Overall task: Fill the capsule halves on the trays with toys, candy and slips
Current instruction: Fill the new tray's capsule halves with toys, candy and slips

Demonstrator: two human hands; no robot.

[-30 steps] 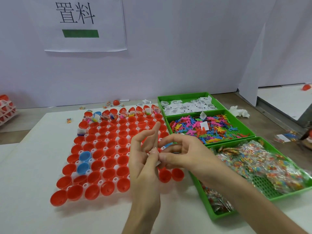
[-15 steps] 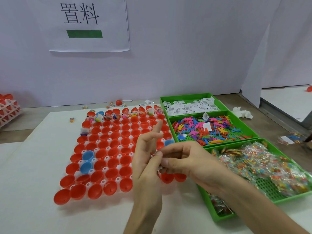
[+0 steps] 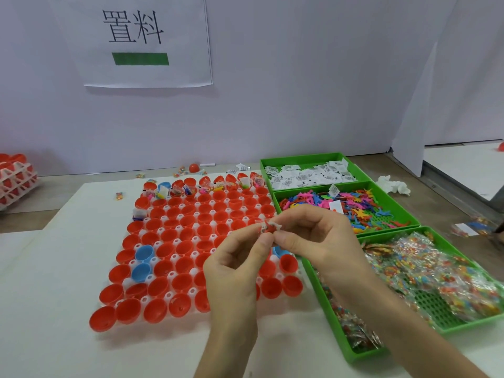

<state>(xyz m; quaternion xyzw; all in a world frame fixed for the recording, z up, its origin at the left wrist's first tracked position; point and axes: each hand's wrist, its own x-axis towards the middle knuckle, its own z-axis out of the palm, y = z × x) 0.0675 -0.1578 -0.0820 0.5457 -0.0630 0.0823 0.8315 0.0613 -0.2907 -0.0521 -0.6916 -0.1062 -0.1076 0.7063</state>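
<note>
- Counter [image 3: 54,268]: carries a white tray [image 3: 172,274] of open capsule halves [image 3: 161,311], mostly red, with a few blue halves [image 3: 144,252].
- Left hand [image 3: 231,276] and right hand [image 3: 316,241]: raised above the near right part of the tray. Their fingertips meet on one small bundle [image 3: 268,229], each hand pinching it from its own side.
- Bundle: white paper with a red piece against it, probably a slip and a toy. It is too small to tell more. It sits above the tray, not in any half.
- Supplies to the right of the tray, far to near: green bins of slips [image 3: 308,175], toys [image 3: 327,203] and bagged candy [image 3: 436,268].
- Done: the far row [image 3: 188,188] shows mixed contents in its halves, and one half at the left edge [image 3: 139,214] also holds something.
- Left: every other row looks bare, so by this view the tray is only just begun.
- Step in hand, as judged: readying one set of contents for the next open half.
- Strays: candy packs [image 3: 180,170] and a red half [image 3: 194,167] lie behind the tray.
</note>
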